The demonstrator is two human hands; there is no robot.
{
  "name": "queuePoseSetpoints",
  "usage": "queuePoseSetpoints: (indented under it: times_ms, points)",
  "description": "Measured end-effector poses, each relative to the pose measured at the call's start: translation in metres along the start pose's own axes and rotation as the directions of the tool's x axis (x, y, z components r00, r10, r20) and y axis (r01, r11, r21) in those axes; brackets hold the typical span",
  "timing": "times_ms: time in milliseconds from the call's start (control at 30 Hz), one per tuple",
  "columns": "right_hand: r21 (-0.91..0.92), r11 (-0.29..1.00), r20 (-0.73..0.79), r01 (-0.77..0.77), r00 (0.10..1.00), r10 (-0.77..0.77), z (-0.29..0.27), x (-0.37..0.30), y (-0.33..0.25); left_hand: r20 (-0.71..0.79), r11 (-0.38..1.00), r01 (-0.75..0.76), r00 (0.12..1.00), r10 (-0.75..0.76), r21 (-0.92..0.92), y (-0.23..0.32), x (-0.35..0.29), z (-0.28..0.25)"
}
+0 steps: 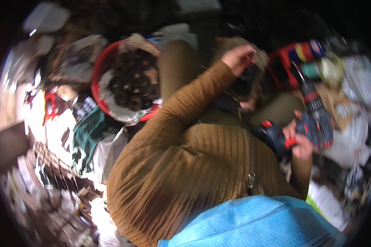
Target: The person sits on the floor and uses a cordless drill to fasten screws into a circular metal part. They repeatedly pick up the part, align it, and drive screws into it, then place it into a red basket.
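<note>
My right hand grips the handle of a cordless drill, dark grey with red trim. Its long thin bit points up and away from me. Over my lap, my left hand reaches out with curled fingers, blurred, above an open tan sack with something dark in its mouth. Whatever the left fingers pinch is too small to make out. Left of my leg stands a red bucket, lined with a whitish sack and piled with dark ring-shaped parts.
Beyond the drill are a red crate, a blue, red and yellow can and a pale greenish bottle. White plastic bags lie at the right. Green cloth and mixed clutter fill the left. Light blue fabric covers the lower edge.
</note>
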State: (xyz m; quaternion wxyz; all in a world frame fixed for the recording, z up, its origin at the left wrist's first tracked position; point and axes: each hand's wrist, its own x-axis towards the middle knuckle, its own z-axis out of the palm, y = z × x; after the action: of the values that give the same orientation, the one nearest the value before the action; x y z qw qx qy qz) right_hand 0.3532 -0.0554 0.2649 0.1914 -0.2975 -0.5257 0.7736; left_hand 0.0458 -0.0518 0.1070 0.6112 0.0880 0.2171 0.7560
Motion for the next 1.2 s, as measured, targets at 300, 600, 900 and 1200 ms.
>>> queuePoseSetpoints:
  times_ms: [300, 600, 900, 1200]
  points:
    - [-0.373, 0.923, -0.213, -0.090, 0.977, 0.009, 0.030, 0.023, -0.003, 0.101, 0.985, 0.101, 0.991, -0.087, -0.140, -0.018, 0.007, 0.003]
    - [-0.354, 0.925, -0.243, -0.135, 0.969, 0.049, 0.031, 0.041, 0.001, 0.134, 0.963, 0.153, 0.983, -0.125, -0.223, -0.023, 0.004, 0.004]
    - [-0.472, 0.865, -0.236, -0.168, 0.970, 0.060, 0.038, 0.047, -0.014, 0.103, 0.976, 0.062, 0.994, -0.041, -0.207, -0.020, 0.002, 0.005]
    - [-0.447, 0.861, -0.262, -0.242, 0.956, 0.133, 0.040, 0.047, -0.022, 0.136, 0.979, 0.038, 0.991, -0.010, -0.202, -0.030, 0.007, -0.005]
